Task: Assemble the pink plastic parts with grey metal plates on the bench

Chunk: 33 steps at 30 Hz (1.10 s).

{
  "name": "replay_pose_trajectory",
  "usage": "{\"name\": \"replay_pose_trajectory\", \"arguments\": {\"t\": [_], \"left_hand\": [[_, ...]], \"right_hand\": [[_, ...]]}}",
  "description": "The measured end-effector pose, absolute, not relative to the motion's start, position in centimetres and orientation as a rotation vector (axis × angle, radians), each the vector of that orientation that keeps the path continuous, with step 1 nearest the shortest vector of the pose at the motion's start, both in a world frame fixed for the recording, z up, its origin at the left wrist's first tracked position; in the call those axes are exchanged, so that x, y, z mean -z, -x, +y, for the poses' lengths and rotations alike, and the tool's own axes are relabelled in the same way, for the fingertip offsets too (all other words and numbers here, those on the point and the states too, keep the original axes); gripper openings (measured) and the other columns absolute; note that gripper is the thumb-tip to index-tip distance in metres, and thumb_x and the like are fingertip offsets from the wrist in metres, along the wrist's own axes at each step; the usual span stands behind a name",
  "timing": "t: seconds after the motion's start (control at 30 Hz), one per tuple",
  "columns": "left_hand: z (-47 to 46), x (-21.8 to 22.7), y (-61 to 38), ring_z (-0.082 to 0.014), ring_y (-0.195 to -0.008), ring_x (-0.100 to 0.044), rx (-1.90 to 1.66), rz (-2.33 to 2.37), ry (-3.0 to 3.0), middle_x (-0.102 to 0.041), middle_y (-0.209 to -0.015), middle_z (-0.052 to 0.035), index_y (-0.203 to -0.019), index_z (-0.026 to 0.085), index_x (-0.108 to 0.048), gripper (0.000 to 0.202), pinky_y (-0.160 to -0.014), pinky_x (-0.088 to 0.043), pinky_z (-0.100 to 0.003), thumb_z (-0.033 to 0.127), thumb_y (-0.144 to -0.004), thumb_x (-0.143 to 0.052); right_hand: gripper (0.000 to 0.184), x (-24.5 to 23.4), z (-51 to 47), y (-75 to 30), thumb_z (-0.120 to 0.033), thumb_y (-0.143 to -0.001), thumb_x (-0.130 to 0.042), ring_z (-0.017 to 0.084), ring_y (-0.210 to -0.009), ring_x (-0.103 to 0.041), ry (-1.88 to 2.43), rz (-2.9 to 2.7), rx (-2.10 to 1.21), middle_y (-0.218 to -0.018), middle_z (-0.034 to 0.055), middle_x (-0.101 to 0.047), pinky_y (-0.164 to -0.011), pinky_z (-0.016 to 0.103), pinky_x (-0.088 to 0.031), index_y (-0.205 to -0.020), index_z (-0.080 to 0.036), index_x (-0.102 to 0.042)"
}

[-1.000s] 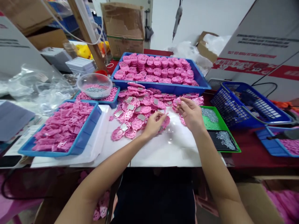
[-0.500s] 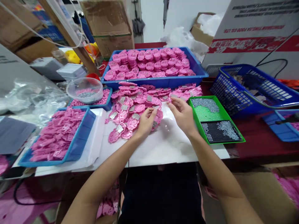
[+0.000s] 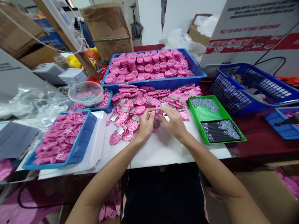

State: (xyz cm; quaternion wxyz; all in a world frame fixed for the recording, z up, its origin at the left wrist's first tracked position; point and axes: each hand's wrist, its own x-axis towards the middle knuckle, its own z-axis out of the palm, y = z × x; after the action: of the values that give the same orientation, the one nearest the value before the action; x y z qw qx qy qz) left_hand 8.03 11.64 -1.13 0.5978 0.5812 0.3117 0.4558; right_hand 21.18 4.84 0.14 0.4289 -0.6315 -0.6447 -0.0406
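My left hand point(image 3: 145, 125) and my right hand point(image 3: 173, 122) meet at the middle of the white work surface point(image 3: 163, 149). Both pinch a small pink plastic part point(image 3: 157, 119) between their fingertips. Just behind them lies a loose heap of pink parts with metal plates point(image 3: 137, 107). A green tray point(image 3: 216, 119) with small silver pieces sits right of my right hand.
A large blue tray point(image 3: 154, 67) of stacked pink parts stands at the back. A blue tray point(image 3: 62, 137) of pink pieces is at the left, with a clear bowl point(image 3: 86, 93) behind it. A blue basket point(image 3: 252, 87) sits at the right. Cardboard boxes stand behind.
My right hand came left from the pile near the green tray and joined my left hand on the pink part. The view shifted slightly.
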Motion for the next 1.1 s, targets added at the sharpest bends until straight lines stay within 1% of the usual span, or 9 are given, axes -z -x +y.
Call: {"name": "replay_pose_trajectory", "arguments": {"t": [0.13,0.23,0.43,0.5,0.6,0.67,0.83,0.97,1.1], "left_hand": [[11.4,1.1,-8.0,-0.0185,-0.103,-0.066,-1.036,0.697,-1.403,-0.070,-0.115,-0.0064,-0.111,0.023,-0.064,0.025,-0.089,-0.052,-0.027,0.043,-0.096,-0.057],[11.2,1.1,-8.0,-0.0194,-0.103,-0.068,-1.013,0.697,-1.397,-0.070,-0.117,-0.0076,-0.114,0.023,-0.063,0.030,-0.086,-0.054,-0.028,0.047,-0.096,-0.058],[10.6,0.5,-7.9,-0.0181,-0.088,-0.070,-0.998,0.626,-1.282,-0.072,-0.101,-0.0070,-0.111,0.021,-0.061,0.035,-0.072,-0.057,-0.027,0.051,-0.093,-0.065],[10.5,0.3,-7.8,-0.0169,-0.085,-0.070,-1.021,0.606,-1.257,-0.072,-0.098,-0.0055,-0.107,0.021,-0.061,0.035,-0.069,-0.057,-0.026,0.051,-0.091,-0.068],[10.5,0.1,-7.6,-0.0130,-0.077,-0.067,-1.069,0.569,-1.239,-0.070,-0.088,-0.0016,-0.096,0.020,-0.061,0.033,-0.068,-0.054,-0.023,0.051,-0.088,-0.072],[10.7,0.1,-7.6,-0.0116,-0.076,-0.065,-1.081,0.549,-1.234,-0.068,-0.084,-0.0002,-0.092,0.020,-0.062,0.032,-0.070,-0.053,-0.022,0.050,-0.087,-0.074],[11.5,0.7,-7.5,-0.0110,-0.082,-0.065,-1.070,0.545,-1.196,-0.069,-0.088,-0.0004,-0.093,0.019,-0.066,0.029,-0.079,-0.053,-0.023,0.046,-0.086,-0.076],[12.2,0.5,-7.1,-0.0101,-0.081,-0.066,-1.044,0.541,-1.184,-0.072,-0.090,-0.0008,-0.096,0.019,-0.071,0.029,-0.078,-0.053,-0.022,0.044,-0.083,-0.079],[12.6,-0.2,-6.7,-0.0122,-0.079,-0.068,-1.050,0.589,-1.292,-0.076,-0.091,-0.0037,-0.095,0.018,-0.077,0.028,-0.074,-0.055,-0.024,0.042,-0.080,-0.082]], "right_hand": [[0.026,-0.2,4.8,-21.2,-0.025,-0.101,-0.053,0.025,-0.108,-0.071,1.573,-1.607,0.135,-0.118,0.0113,-0.075,-0.093,0.042,-0.059,-0.121,-0.019,-0.069],[0.028,-0.2,4.8,-21.2,-0.024,-0.102,-0.051,0.025,-0.108,-0.071,1.587,-1.615,0.165,-0.118,0.0111,-0.076,-0.095,0.042,-0.059,-0.122,-0.020,-0.070],[0.033,0.1,4.5,-21.0,-0.017,-0.102,-0.048,0.025,-0.114,-0.070,1.551,-1.705,0.333,-0.122,0.0129,-0.075,-0.102,0.044,-0.058,-0.127,-0.018,-0.069],[0.034,0.3,4.5,-20.9,-0.015,-0.101,-0.049,0.026,-0.114,-0.071,1.498,-1.734,0.416,-0.122,0.0139,-0.075,-0.101,0.043,-0.059,-0.129,-0.016,-0.069],[0.036,0.2,4.5,-20.9,-0.012,-0.100,-0.050,0.026,-0.115,-0.070,1.438,-1.749,0.474,-0.124,0.0144,-0.074,-0.101,0.043,-0.060,-0.132,-0.016,-0.067],[0.037,0.1,4.5,-20.9,-0.012,-0.100,-0.051,0.026,-0.116,-0.070,1.420,-1.747,0.471,-0.124,0.0136,-0.074,-0.101,0.045,-0.060,-0.133,-0.018,-0.067],[0.032,-0.3,4.7,-21.0,-0.013,-0.100,-0.055,0.024,-0.111,-0.070,1.327,-1.703,0.419,-0.119,0.0122,-0.075,-0.098,0.044,-0.061,-0.127,-0.020,-0.070],[0.028,-0.6,4.7,-20.8,-0.019,-0.101,-0.057,0.022,-0.106,-0.071,1.301,-1.604,0.307,-0.116,0.0092,-0.074,-0.094,0.041,-0.061,-0.123,-0.025,-0.072],[0.025,-1.0,4.6,-20.5,-0.022,-0.100,-0.059,0.020,-0.103,-0.070,1.252,-1.531,0.180,-0.112,0.0083,-0.072,-0.089,0.039,-0.062,-0.121,-0.027,-0.074]]}}
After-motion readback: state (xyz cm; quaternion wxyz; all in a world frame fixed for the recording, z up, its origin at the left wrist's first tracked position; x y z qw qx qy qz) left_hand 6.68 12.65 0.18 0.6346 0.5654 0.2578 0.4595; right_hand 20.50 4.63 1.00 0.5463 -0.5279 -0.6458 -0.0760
